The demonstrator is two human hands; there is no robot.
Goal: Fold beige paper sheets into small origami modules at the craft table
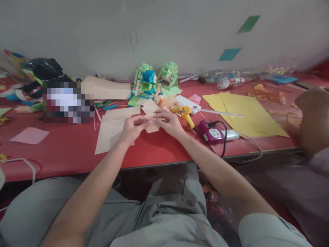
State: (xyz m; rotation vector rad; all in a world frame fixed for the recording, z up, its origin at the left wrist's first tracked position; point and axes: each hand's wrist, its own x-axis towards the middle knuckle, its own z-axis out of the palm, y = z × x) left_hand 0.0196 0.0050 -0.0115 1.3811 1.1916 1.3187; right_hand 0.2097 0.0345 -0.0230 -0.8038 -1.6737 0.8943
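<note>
Head view: you are folding a small tan paper piece (151, 127), both hands pinching it above the red desk (72, 147). Your left hand (132, 128) and right hand (168, 121) grip it tightly. Next, I think, press the crease carefully; the glue gun (185, 115) is waiting just right of your grip.

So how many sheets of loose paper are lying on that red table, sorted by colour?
Beige sheets: 2, counting the square behind the hands
Yellow sheets: 2, overlapping
Pink sheets: 2, one large at the left, one small by the yellow glue gun
Total: 6
The small beige piece pinched between the left hand and right hand is not counted.
</note>
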